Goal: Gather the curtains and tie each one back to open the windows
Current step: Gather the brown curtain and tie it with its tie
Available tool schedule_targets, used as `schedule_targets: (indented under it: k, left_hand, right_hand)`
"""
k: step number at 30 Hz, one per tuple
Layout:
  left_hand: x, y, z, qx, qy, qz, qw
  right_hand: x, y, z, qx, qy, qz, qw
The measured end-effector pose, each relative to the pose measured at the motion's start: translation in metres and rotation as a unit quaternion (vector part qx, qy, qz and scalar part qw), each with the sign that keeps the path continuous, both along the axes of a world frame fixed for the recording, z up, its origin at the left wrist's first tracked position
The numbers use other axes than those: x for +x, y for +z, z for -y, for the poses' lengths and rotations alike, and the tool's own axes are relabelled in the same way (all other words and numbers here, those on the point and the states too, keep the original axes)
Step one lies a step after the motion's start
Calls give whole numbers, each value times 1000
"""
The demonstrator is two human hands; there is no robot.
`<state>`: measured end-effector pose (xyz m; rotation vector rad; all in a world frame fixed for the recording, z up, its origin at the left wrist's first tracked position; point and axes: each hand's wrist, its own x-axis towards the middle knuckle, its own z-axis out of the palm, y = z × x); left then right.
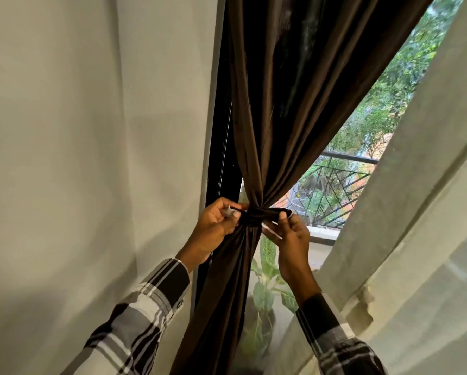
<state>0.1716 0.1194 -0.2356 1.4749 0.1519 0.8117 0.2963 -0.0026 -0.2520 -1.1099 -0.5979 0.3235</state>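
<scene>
While left hand point(216, 226) and right hand point(286, 231) pinch the tie-back point(256, 213) ends at six o'clock, brown curtain point(275, 104): gathered, fastening unfinished; pale curtain point(416, 212), three o'clock, untied.

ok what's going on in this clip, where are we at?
A person is tying back the dark brown satin curtain at the window. It is already gathered into a bunch, with a dark fabric tie-back band wrapped around it. The left hand pinches one end of the band, the right hand the other. No knot is visible yet. The pale sheer curtain hangs loose on the right.
</scene>
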Motion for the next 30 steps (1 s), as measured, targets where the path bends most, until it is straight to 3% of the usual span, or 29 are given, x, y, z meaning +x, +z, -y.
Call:
schedule_targets:
  k: [4, 9, 15, 18, 22, 24, 27, 30]
  left_hand:
    - [0, 8, 5, 58, 12, -31, 998]
    - [-6, 21, 9, 38, -38, -66, 996]
    - [-3, 29, 15, 57, -53, -96, 992]
    - [-1, 26, 16, 40, -57, -95, 993]
    - [3, 25, 17, 25, -40, -79, 996]
    - [6, 26, 19, 27, -18, -73, 997]
    - [10, 28, 23, 42, 4, -76, 996]
    - [9, 31, 20, 53, -23, -83, 995]
  right_hand:
    - [1, 8, -11, -105, 104, -14, 989]
    - [10, 18, -11, -162, 170, -9, 972]
    - [18, 13, -10, -225, 200, -2, 953]
    - [15, 23, 3, -262, 149, 42, 953]
    - [-5, 29, 21, -111, -10, 21, 994]
    - [-20, 24, 27, -48, -23, 32, 998]
    - [-33, 17, 27, -52, -32, 110, 992]
    - [-29, 20, 24, -56, -34, 118, 991]
